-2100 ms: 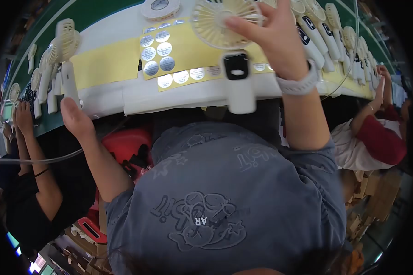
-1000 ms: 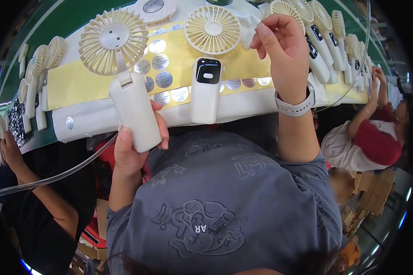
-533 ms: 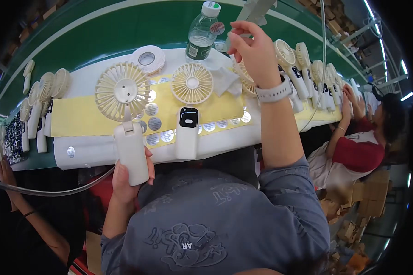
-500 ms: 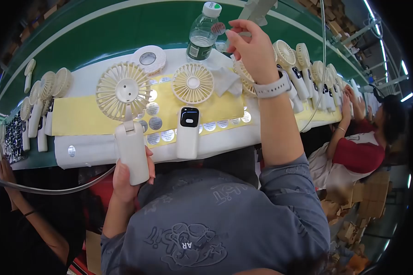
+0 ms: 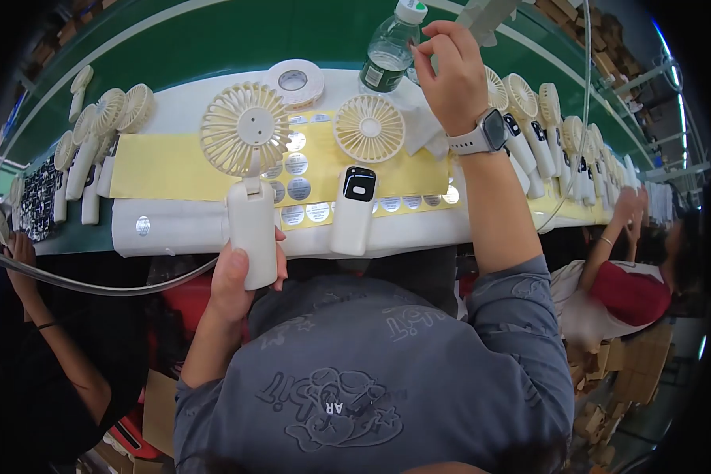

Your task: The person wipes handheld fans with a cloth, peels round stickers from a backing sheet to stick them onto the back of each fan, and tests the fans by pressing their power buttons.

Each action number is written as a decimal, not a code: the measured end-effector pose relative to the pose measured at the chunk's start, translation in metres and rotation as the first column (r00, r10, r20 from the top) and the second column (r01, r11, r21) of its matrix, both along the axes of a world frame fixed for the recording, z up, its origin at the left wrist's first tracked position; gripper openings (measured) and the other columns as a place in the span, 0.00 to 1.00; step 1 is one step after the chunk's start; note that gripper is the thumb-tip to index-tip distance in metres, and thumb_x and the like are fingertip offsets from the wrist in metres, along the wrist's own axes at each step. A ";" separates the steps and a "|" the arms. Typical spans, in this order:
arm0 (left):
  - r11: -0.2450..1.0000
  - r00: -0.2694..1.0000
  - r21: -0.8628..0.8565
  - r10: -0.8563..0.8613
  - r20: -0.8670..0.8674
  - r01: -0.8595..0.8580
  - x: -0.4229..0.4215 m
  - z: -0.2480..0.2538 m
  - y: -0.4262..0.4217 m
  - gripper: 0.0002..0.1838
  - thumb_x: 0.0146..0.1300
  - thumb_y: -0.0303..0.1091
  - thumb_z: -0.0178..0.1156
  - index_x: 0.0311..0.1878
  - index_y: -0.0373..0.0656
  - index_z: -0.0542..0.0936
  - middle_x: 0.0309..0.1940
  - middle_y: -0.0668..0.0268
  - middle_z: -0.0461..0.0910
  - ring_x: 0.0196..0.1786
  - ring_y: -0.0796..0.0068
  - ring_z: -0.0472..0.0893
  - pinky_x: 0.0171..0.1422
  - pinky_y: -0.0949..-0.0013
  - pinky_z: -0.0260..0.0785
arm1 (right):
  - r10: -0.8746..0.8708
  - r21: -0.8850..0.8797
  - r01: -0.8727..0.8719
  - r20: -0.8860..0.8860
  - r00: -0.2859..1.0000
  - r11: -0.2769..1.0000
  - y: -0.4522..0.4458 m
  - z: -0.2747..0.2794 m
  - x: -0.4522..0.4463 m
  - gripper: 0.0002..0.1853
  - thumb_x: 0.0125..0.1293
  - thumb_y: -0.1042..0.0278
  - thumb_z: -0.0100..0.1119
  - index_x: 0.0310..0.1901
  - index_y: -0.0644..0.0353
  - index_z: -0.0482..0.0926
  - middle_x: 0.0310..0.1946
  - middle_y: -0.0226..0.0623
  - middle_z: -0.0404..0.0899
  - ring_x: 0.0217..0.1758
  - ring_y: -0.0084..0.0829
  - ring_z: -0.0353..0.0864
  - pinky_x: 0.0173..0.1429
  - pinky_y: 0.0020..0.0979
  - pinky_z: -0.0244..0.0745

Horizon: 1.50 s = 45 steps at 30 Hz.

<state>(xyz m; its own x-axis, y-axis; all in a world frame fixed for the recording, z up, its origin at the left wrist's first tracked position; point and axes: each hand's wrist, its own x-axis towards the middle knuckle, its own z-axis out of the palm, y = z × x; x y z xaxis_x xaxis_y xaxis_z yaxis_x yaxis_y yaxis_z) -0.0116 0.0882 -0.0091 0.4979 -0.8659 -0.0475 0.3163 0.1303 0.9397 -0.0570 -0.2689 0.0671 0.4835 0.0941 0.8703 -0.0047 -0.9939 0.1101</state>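
Note:
My left hand [image 5: 227,286] is wrapped round the handle of a cream handheld fan [image 5: 251,237], its slotted round head tilted up and its back facing me. Raised beside a clear plastic bottle [image 5: 387,51], my right hand [image 5: 455,83] pinches thumb and fingers together on a small round sticker [image 5: 412,49], seen nearly edge-on. A second fan [image 5: 353,213] with a black display panel lies face up on the work surface. Yellow backing sheets [image 5: 166,167] with rows of silver round stickers [image 5: 299,188] lie beneath the two fan heads.
A roll of white tape [image 5: 312,83] and a crumpled white tissue [image 5: 426,138] lie farther back. Several fans [image 5: 521,99] stand in a row at right, more [image 5: 95,142] at left. A cable [image 5: 134,291] crosses at left. Co-workers sit on both sides, one in red sleeves [image 5: 628,291].
The view has shifted, so the table items appear farther right and a little higher. My right hand has turned, and the round sticker now shows almost edge-on. The left hand keeps its fan.

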 end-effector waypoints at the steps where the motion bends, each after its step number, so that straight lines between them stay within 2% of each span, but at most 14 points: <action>1: 1.000 1.000 -0.003 -0.005 0.004 0.005 0.000 -0.001 0.000 0.40 0.62 0.67 0.47 0.52 0.31 0.68 0.26 0.59 0.75 0.25 0.75 0.73 0.30 0.75 0.67 | 0.014 -0.028 -0.014 -0.015 1.000 0.999 0.000 0.000 0.000 0.07 0.53 0.79 0.65 0.31 0.63 0.74 0.42 0.41 0.77 0.40 0.42 0.78 0.45 0.35 0.74; 5: 1.000 1.000 -0.012 -0.006 -0.008 0.006 0.001 -0.003 0.002 0.40 0.62 0.67 0.47 0.52 0.31 0.68 0.26 0.59 0.75 0.26 0.75 0.73 0.31 0.75 0.67 | -0.003 0.024 0.006 -0.126 0.992 1.000 0.014 0.005 -0.006 0.08 0.54 0.79 0.63 0.32 0.62 0.73 0.42 0.40 0.79 0.44 0.42 0.79 0.47 0.37 0.74; 9: 1.000 1.000 -0.025 -0.012 -0.019 0.012 0.002 -0.002 0.005 0.40 0.63 0.66 0.47 0.53 0.31 0.68 0.27 0.59 0.75 0.27 0.76 0.73 0.32 0.75 0.66 | -0.034 -0.137 0.001 -0.236 0.971 0.991 0.006 -0.001 -0.009 0.07 0.55 0.79 0.61 0.33 0.61 0.73 0.42 0.36 0.81 0.47 0.41 0.78 0.50 0.37 0.72; 12: 0.999 1.000 -0.025 -0.023 -0.002 0.023 0.002 -0.002 0.004 0.40 0.63 0.67 0.44 0.53 0.30 0.69 0.28 0.58 0.76 0.24 0.76 0.74 0.29 0.75 0.66 | -0.072 -0.146 0.038 -0.239 0.968 0.989 0.020 0.009 -0.021 0.08 0.55 0.79 0.62 0.35 0.61 0.73 0.45 0.37 0.81 0.50 0.41 0.76 0.51 0.37 0.71; 13: 0.999 0.999 -0.030 -0.038 -0.014 0.037 0.003 -0.002 0.004 0.41 0.63 0.68 0.43 0.52 0.30 0.69 0.29 0.58 0.76 0.23 0.76 0.74 0.27 0.76 0.66 | -0.087 -0.151 0.059 -0.183 0.979 0.987 0.037 0.021 -0.023 0.07 0.57 0.78 0.61 0.36 0.61 0.73 0.41 0.34 0.79 0.48 0.34 0.75 0.50 0.31 0.70; 16: 0.996 0.990 -0.060 -0.079 -0.120 0.072 0.000 0.000 0.004 0.43 0.64 0.69 0.40 0.53 0.29 0.70 0.29 0.58 0.77 0.21 0.77 0.74 0.23 0.77 0.64 | 0.228 0.382 -0.109 -0.283 0.932 0.918 0.078 0.034 -0.038 0.05 0.62 0.78 0.58 0.38 0.65 0.73 0.39 0.34 0.76 0.40 0.23 0.76 0.41 0.22 0.71; 17: 0.994 0.981 -0.074 -0.097 -0.167 0.086 -0.004 0.003 0.001 0.43 0.64 0.69 0.39 0.53 0.29 0.70 0.29 0.58 0.78 0.20 0.77 0.74 0.21 0.77 0.64 | 0.365 0.566 -0.153 -0.282 0.887 0.810 0.091 0.034 -0.043 0.04 0.63 0.78 0.58 0.38 0.65 0.73 0.38 0.33 0.76 0.40 0.22 0.76 0.41 0.21 0.71; 19: 0.996 0.978 -0.052 -0.075 -0.193 0.066 -0.014 0.012 -0.006 0.44 0.64 0.69 0.39 0.53 0.28 0.71 0.26 0.59 0.77 0.19 0.78 0.73 0.20 0.78 0.63 | 0.721 0.886 -0.197 -0.195 0.665 0.420 0.115 0.031 -0.052 0.05 0.60 0.76 0.60 0.35 0.61 0.73 0.35 0.30 0.74 0.45 0.26 0.73 0.48 0.25 0.68; 20: 0.997 0.976 -0.045 -0.067 -0.206 0.059 -0.018 0.014 -0.008 0.44 0.64 0.70 0.38 0.53 0.28 0.71 0.25 0.60 0.77 0.19 0.79 0.73 0.20 0.78 0.63 | 0.727 0.830 -0.212 -0.293 0.622 0.515 0.123 0.032 -0.054 0.04 0.62 0.76 0.59 0.35 0.61 0.73 0.31 0.28 0.70 0.40 0.20 0.70 0.45 0.21 0.67; 22: 0.990 0.978 0.025 -0.130 -0.161 0.136 -0.020 0.011 -0.005 0.44 0.63 0.70 0.38 0.51 0.28 0.73 0.22 0.61 0.77 0.18 0.80 0.72 0.20 0.79 0.63 | 0.551 0.718 -0.077 -0.456 0.699 0.692 0.129 0.031 -0.058 0.05 0.62 0.76 0.60 0.35 0.63 0.73 0.32 0.29 0.70 0.36 0.20 0.71 0.41 0.22 0.68; 25: 0.975 0.979 0.109 -0.188 -0.076 0.196 -0.022 0.016 -0.002 0.45 0.62 0.72 0.39 0.49 0.29 0.74 0.20 0.62 0.76 0.17 0.81 0.71 0.20 0.80 0.62 | 0.535 0.866 0.020 -0.326 0.779 0.499 0.126 0.026 -0.061 0.08 0.59 0.71 0.64 0.38 0.63 0.76 0.32 0.31 0.72 0.33 0.20 0.72 0.38 0.23 0.68; 29: 0.962 0.970 0.137 -0.227 -0.083 0.237 -0.022 0.018 0.003 0.46 0.60 0.74 0.40 0.48 0.29 0.75 0.19 0.63 0.76 0.16 0.83 0.71 0.20 0.80 0.61 | 0.650 0.980 0.006 -0.136 0.748 0.197 0.117 0.030 -0.065 0.05 0.62 0.77 0.63 0.36 0.68 0.77 0.28 0.28 0.77 0.31 0.16 0.75 0.36 0.17 0.71; 38: 0.958 0.963 0.122 -0.249 -0.108 0.261 -0.022 0.020 0.004 0.45 0.61 0.72 0.39 0.47 0.29 0.75 0.18 0.63 0.76 0.15 0.83 0.70 0.19 0.80 0.61 | 0.610 0.936 0.167 -0.331 0.720 0.311 0.125 0.056 -0.068 0.06 0.61 0.75 0.65 0.34 0.68 0.78 0.27 0.29 0.78 0.29 0.15 0.76 0.35 0.17 0.71; 45: 0.959 0.964 0.104 -0.259 -0.062 0.264 -0.021 0.020 0.005 0.43 0.63 0.70 0.40 0.47 0.29 0.74 0.19 0.62 0.76 0.15 0.83 0.70 0.20 0.80 0.61 | 0.590 0.928 0.091 -0.303 0.749 0.361 0.127 0.049 -0.067 0.05 0.60 0.75 0.64 0.33 0.68 0.78 0.26 0.29 0.79 0.29 0.15 0.76 0.34 0.16 0.71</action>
<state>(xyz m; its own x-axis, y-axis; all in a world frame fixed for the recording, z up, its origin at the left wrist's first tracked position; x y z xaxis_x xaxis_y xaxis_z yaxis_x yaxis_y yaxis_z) -0.0322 0.0935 0.0105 0.2499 -0.9536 -0.1682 0.3703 -0.0664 0.9265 -0.1242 -0.1422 0.1159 0.9420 -0.3098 0.1291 -0.0221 -0.4411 -0.8972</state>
